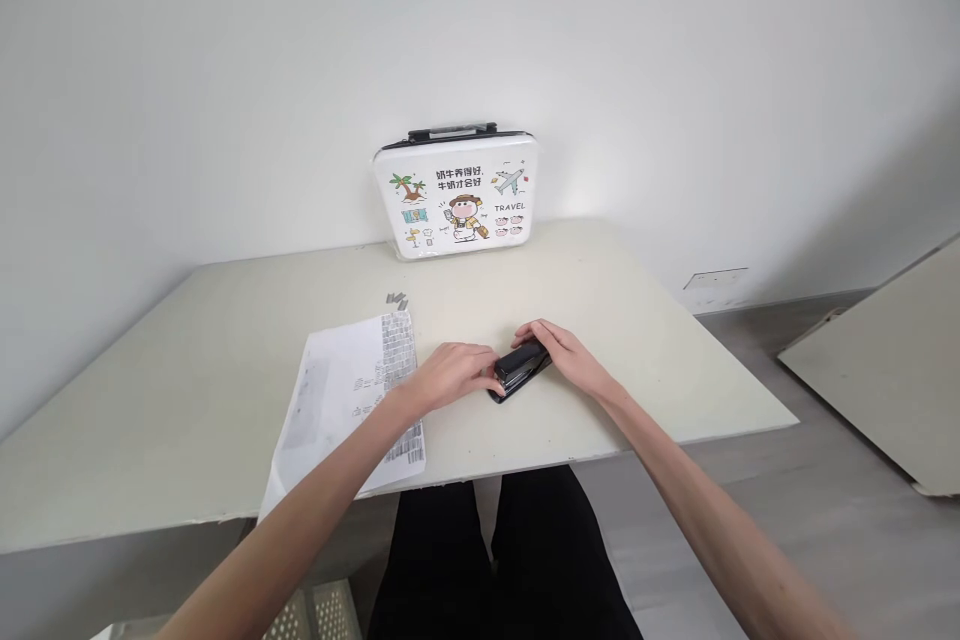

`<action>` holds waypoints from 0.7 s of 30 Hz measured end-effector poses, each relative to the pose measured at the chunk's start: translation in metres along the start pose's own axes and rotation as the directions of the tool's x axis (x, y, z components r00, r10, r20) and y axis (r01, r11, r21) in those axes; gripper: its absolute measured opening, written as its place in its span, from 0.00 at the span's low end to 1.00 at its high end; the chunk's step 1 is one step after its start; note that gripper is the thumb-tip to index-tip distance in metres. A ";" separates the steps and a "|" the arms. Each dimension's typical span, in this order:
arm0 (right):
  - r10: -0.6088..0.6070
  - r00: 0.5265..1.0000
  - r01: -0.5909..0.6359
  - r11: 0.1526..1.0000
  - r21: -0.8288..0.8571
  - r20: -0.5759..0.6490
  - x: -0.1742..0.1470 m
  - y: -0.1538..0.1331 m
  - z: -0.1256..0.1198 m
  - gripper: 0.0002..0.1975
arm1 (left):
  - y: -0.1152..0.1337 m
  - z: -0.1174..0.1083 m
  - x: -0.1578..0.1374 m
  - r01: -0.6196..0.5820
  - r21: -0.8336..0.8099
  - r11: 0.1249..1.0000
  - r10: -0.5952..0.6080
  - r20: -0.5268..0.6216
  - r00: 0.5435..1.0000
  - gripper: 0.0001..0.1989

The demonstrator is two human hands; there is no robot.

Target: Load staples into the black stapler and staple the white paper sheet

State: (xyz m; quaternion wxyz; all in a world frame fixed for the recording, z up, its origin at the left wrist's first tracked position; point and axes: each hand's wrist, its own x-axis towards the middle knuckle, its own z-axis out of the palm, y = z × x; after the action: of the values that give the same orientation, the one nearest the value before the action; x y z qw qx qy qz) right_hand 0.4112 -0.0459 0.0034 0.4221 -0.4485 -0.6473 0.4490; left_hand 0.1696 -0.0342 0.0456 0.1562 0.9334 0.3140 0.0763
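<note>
A black stapler (523, 360) rests on the pale table, set at a slant between my two hands. My left hand (455, 375) has its fingers closed at the stapler's near left end, with the thumb low by the front. Over the far right end curls my right hand (559, 352), its fingers wrapped round the back of the stapler. To the left lies a printed paper sheet (337, 370), partly under my left forearm and overhanging the front edge. Several small grey staple strips (397, 300) lie just beyond the sheet's top corner.
A white travel case (457, 195) with cartoon prints stands against the wall at the back of the table (187, 380). Below the front edge at left is a perforated basket (334, 610). Another pale board (892, 360) stands at the right.
</note>
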 end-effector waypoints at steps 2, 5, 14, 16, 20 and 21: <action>0.013 1.000 -0.013 1.000 -0.001 -0.019 0.000 0.001 0.000 0.26 | 0.001 0.000 -0.006 0.017 0.032 0.999 -0.016 -0.027 0.999 0.20; 0.009 0.999 -0.009 1.000 -0.017 -0.036 0.001 0.003 0.001 0.25 | 0.001 -0.003 -0.031 0.057 0.048 0.997 -0.052 -0.107 0.993 0.19; 0.016 0.996 -0.027 0.991 -0.134 -0.083 -0.004 0.003 0.004 0.28 | 0.005 0.000 -0.167 0.378 0.021 0.925 -0.349 -0.345 0.871 0.19; 0.007 0.996 -0.020 0.988 -0.150 -0.092 -0.005 0.003 0.006 0.28 | 0.010 0.010 -0.186 0.401 0.062 0.914 -0.368 -0.287 0.884 0.25; 0.002 0.994 -0.020 0.986 -0.166 -0.111 -0.007 0.002 0.011 0.29 | 0.023 0.026 -0.200 0.387 0.125 0.914 -0.355 -0.217 0.909 0.42; 0.005 0.993 -0.025 0.985 -0.170 -0.115 -0.008 0.001 0.012 0.30 | 0.027 0.029 -0.200 0.379 0.128 0.916 -0.345 -0.228 0.911 0.43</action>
State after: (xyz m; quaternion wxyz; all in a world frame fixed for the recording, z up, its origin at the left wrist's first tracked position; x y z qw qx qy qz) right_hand 0.4015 -0.0555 -0.0015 0.4151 -0.5129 -0.6549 0.3684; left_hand 0.0335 -0.1840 0.0189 0.0554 0.8560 0.5016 0.1125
